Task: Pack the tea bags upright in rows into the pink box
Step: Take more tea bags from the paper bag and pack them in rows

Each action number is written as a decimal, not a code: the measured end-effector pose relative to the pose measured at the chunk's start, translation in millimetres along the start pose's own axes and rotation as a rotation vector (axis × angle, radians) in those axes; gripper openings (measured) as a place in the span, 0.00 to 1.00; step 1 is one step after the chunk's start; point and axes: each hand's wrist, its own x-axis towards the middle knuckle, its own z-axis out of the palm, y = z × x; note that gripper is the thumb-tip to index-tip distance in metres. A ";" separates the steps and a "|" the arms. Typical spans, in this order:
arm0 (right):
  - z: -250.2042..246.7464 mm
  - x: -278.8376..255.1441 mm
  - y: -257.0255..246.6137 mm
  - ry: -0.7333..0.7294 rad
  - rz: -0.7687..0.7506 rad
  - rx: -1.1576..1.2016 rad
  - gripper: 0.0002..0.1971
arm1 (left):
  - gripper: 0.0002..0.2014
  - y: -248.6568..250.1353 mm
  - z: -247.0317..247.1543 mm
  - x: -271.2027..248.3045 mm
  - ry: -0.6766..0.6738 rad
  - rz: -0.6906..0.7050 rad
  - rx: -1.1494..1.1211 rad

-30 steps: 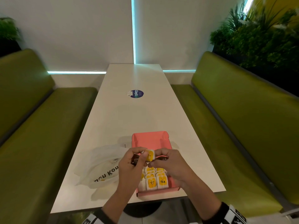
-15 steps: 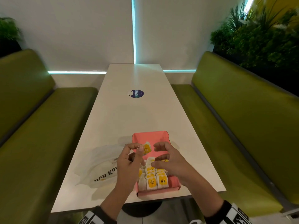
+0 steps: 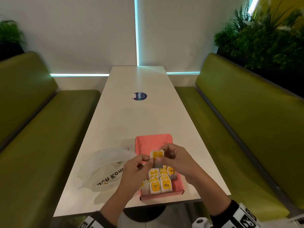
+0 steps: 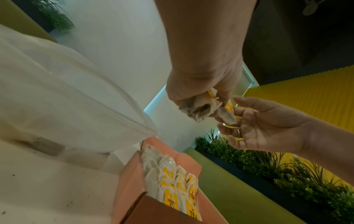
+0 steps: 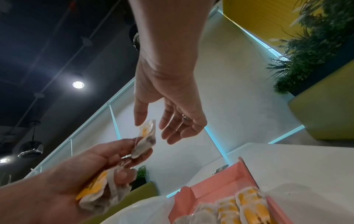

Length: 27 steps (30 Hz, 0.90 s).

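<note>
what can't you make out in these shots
- How many tea bags are packed: in the head view both hands cover part of the rows in the pink box.
- Right hand's grip on the held tea bag: the head view shows fingers at it; the right wrist view shows them apart.
- Plastic bag's print: the left hand cuts it off in the head view.
</note>
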 end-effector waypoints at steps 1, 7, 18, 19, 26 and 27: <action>-3.2 0.9 -1.1 -0.011 -0.008 -0.047 0.11 | 0.05 -0.4 -0.3 0.8 -0.001 -0.002 0.012; -16.1 6.5 -5.1 -0.087 -0.070 -0.381 0.04 | 0.04 -6.3 -0.1 -0.8 -0.090 0.010 0.119; -24.6 12.7 28.0 0.017 0.018 -0.718 0.06 | 0.17 -42.0 -12.7 -3.5 -0.091 -0.093 0.553; -25.5 13.1 33.6 0.002 0.047 -0.773 0.07 | 0.20 -45.7 -14.6 -5.7 -0.098 -0.110 0.589; -14.6 14.5 68.8 -0.015 0.167 -0.990 0.06 | 0.30 -60.4 -17.3 -14.7 -0.178 -0.230 0.689; -11.8 15.3 74.1 0.003 0.179 -1.029 0.07 | 0.30 -60.6 -17.3 -15.0 -0.174 -0.228 0.687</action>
